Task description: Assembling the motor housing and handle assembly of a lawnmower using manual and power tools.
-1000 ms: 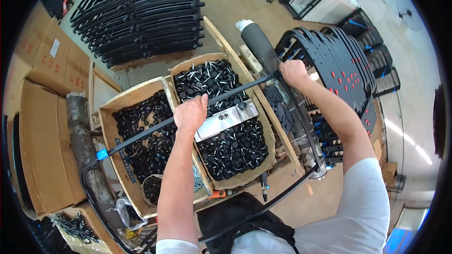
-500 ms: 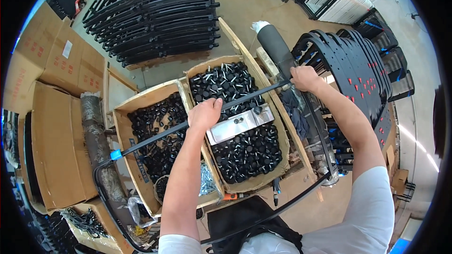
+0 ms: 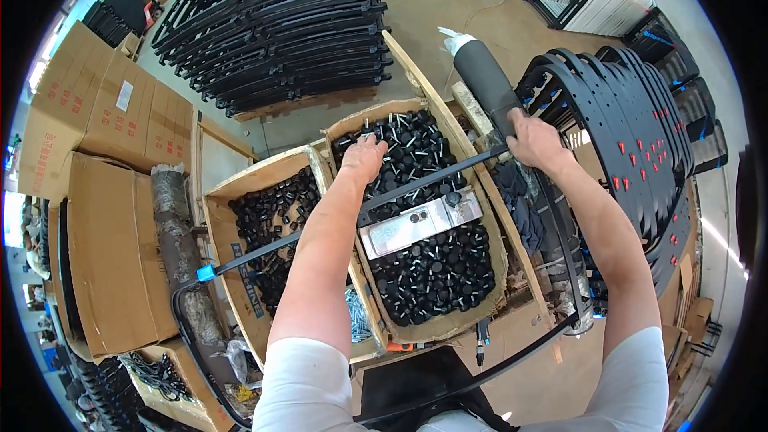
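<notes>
Slim black frame [image 3: 436,177], round-headed bolts [image 3: 416,144]

R wooden bin [image 3: 448,326], cardboard-lined: contains blk round-head screws [image 3: 432,274] w/ bright shanks; flat silver rect. item [image 3: 392,236] lies across mid-section. L wooden bin [image 3: 264,174]: contains small blk caps [image 3: 270,210]; bright screws [image 3: 358,316] in near R corner. Floor [image 3: 436,0], far side: pallet [image 3: 304,103] w/ stacked blk frames [image 3: 272,36]; white-barred frames [image 3: 600,0] upright, far R.
</notes>
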Motion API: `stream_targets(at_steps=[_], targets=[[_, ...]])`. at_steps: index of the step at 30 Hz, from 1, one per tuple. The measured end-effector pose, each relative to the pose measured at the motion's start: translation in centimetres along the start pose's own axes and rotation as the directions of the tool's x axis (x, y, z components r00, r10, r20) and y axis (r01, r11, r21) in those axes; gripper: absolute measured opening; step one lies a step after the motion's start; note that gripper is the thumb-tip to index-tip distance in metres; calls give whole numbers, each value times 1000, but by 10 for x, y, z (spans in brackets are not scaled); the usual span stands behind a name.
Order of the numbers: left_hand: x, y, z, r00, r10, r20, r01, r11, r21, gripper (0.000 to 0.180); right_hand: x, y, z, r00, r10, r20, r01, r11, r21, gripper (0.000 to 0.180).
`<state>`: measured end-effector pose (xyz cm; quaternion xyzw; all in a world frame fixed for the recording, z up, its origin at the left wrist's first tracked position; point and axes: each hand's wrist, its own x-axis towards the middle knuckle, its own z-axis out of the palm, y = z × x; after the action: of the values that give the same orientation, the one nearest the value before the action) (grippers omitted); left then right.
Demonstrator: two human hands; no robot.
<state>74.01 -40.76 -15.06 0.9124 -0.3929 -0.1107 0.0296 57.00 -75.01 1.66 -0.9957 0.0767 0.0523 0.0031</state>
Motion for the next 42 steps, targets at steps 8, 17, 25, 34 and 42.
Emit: stream_targets(at_steps=[8,17,25,34,42], targets=[[-6,20,-26,960,137,-242,-191,958,-215,25,2,7,6,998,-15,56,25,984,-174,44],[-13,-5,-46,996,-62,57,75,959,-273,28,8,-4,-1,973,143,183,-127,987,-98,44],[-22,23,-45,913,-91,397,49,992,115,53,11,3,0,993,60,99,-45,988,-149,45],[-36,4,-24,938,-153,313,129,987,96,31,1,-15,-7,997,77,8,-75,987,-144,55],[-67,13,-106,926,-376,0,351,865,-358,36,-10,-7,-27,993,11,119,25,955,-297,45]])
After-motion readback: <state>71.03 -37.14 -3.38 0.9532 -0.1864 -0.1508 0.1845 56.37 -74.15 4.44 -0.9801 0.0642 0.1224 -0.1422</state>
